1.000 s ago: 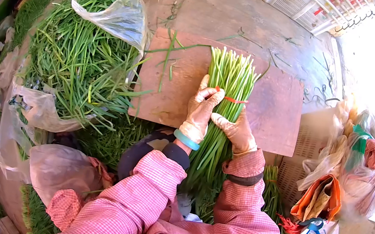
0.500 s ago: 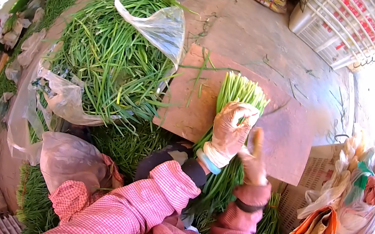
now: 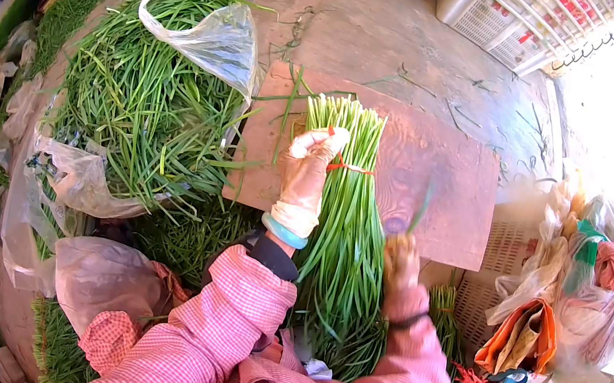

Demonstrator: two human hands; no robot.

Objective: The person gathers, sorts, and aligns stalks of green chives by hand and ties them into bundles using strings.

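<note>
A bunch of long green stalks (image 3: 350, 223) lies over the near edge of a reddish board (image 3: 440, 173), pale cut ends pointing away. Around its upper part runs a red tie (image 3: 351, 168). My left hand (image 3: 305, 171), in a pale glove with a teal band at the wrist, is at the bunch's left side, its fingers pinched on a red end of the tie. To the right of the leaves, my right hand (image 3: 401, 262) is closed on a thin green strip (image 3: 423, 204) that points up and is blurred by motion.
Loose green stalks (image 3: 144, 99) fill an open plastic bag at the left. White crates (image 3: 514, 23) stand at the back right. Plastic bags (image 3: 590, 296) and an orange bag (image 3: 521, 341) hang at the right. More greens lie below and along the far left.
My left hand has let go of its wrap around the bunch and moved to its left side. The red tie now shows. My right hand has drawn away from the bunch. The view has shifted.
</note>
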